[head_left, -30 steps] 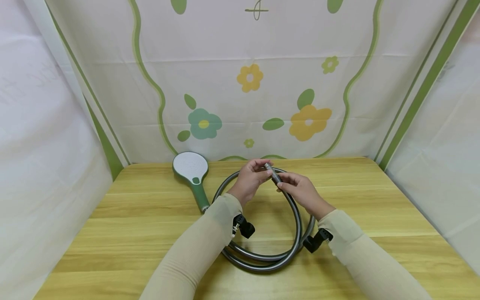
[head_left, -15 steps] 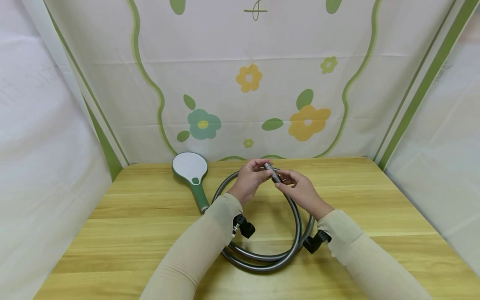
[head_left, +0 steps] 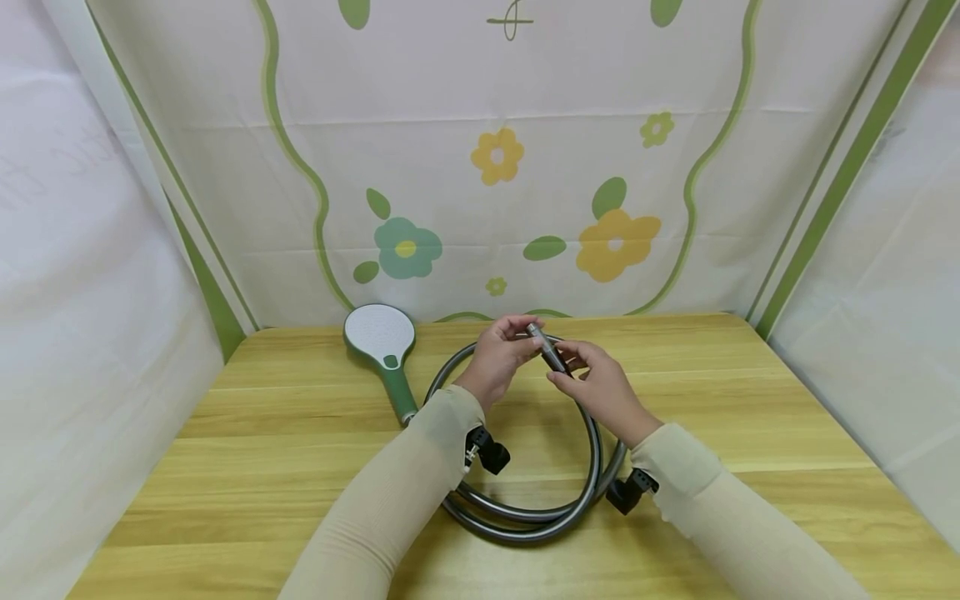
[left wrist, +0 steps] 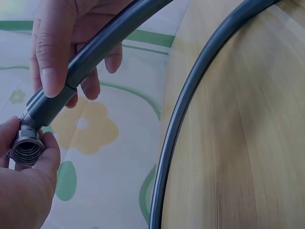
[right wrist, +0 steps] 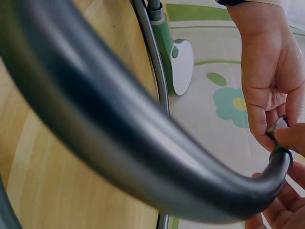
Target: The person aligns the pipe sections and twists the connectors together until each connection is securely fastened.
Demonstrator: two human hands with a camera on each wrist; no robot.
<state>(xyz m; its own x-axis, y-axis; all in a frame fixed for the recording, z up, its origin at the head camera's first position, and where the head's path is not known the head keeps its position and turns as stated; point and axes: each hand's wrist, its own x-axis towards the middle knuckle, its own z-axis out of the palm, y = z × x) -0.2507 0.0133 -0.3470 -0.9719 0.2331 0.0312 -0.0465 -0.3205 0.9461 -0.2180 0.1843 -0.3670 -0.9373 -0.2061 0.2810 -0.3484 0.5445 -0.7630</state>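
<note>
A dark grey shower hose [head_left: 596,450] lies looped on the table, its end lifted off the surface. My left hand [head_left: 495,358] pinches the metal threaded connector [left wrist: 27,149] between thumb and fingers; the connector's open end shows in the left wrist view. Just behind it, my right hand [head_left: 603,387] holds the hose's sleeve [left wrist: 50,107], thumb on one side and fingers on the other. Left of the coil, a green shower head [head_left: 397,387] lies with its white spray face up. The left forearm covers where its handle end meets the hose.
The wooden table [head_left: 247,500] extends around the coil. A white cloth backdrop [head_left: 450,92] with printed flowers stands along the back edge, with white cloth sides at left and right. A black wrist camera [head_left: 491,457] sits under the left forearm, over the coil.
The right thumb has shifted leftward across the hose and the right hand's fingers have spread a little. My left hand keeps its pinch on the connector almost unmoved; the shower head stays put.
</note>
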